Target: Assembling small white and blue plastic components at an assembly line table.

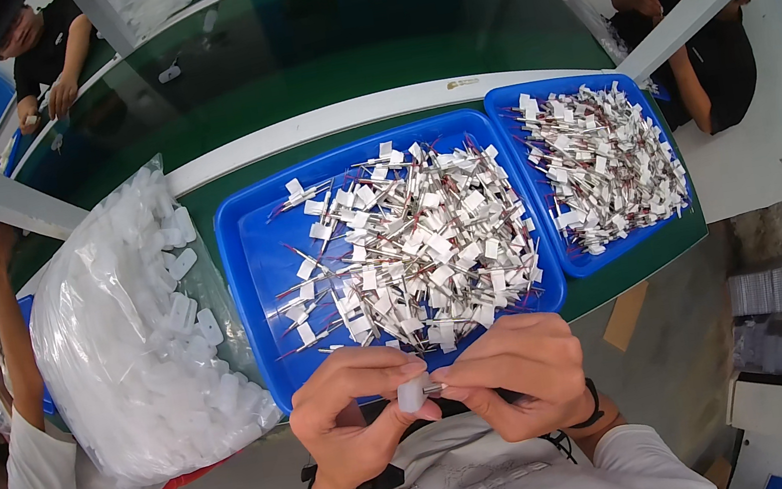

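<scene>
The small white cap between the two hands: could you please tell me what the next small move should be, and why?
Probably push the small metal part in the right hand straight into the white cap pinched by the left hand. The part's tip already meets the cap's end and the two look lined up, so only a short press seems needed.

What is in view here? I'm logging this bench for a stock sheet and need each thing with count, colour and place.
cap: one, white, pinched between both hands
pin: one, metallic, at the cap's right end
near tray: one, blue, centre, holds a heap of tagged wire parts
far tray: one, blue, right, same parts
bag: one, clear, left, full of white caps
bench: green with white edging
other people: three, at the top left, top right and left edge
left hand: fingers on the cap
right hand: fingers on the pin
</scene>
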A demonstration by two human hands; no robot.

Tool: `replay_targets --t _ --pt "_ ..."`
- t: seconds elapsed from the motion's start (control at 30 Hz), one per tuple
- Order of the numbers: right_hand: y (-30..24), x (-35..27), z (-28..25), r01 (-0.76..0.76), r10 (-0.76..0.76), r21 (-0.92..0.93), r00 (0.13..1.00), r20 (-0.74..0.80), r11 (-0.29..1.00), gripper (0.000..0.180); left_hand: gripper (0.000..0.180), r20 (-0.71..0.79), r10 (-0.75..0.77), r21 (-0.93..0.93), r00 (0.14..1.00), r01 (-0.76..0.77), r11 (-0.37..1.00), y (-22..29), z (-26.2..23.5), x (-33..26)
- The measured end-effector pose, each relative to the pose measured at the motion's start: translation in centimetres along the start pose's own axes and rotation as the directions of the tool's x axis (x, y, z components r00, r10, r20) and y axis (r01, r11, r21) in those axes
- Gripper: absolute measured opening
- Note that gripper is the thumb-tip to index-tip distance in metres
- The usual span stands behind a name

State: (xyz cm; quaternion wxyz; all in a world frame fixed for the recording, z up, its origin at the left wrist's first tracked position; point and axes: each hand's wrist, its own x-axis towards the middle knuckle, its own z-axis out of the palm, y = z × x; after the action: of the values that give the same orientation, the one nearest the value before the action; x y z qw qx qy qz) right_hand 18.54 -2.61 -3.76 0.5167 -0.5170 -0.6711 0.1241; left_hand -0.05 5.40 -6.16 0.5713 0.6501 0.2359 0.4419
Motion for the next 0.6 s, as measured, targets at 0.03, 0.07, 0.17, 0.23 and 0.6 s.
replay_targets --t 0.03,0.07,0.17,0.23,0.6 --pt "0.0 -0.1 0.2 0.014 -0.013 0.011 1.0 -0.013 1.0 0.019 0.025 -0.025 0.013 -0.002 1.0 -0.013 1.0 -0.1 0.1 -0.1" --pt "0.0 -0.2 0.3 0.028 -0.027 0.021 0.999 -0.025 0.999 0.023 0.025 -0.019 0.011 -0.001 1.0 -0.011 1.0 -0.1 0.1 -0.1" --pt "0.0 0.1 -0.2 0.001 -0.001 -0.001 0.998 0.06 1.0 0.024 0.025 -0.033 0.045 0.049 0.998 -0.044 0.998 -0.1 0.0 -0.2" --pt "-0.1 0.2 -0.4 -0.02 0.02 -0.002 0.997 0.075 1.0 0.022 0.026 0.0 0.014 0.142 1.0 -0.014 0.99 0.5 -0.3 -0.2" --pt "0.4 0.3 -1.1 -0.094 0.098 -0.029 0.983 0.158 0.995 0.012 0.026 0.092 -0.007 0.258 0.996 -0.017 0.966 0.7 0.0 0.4"
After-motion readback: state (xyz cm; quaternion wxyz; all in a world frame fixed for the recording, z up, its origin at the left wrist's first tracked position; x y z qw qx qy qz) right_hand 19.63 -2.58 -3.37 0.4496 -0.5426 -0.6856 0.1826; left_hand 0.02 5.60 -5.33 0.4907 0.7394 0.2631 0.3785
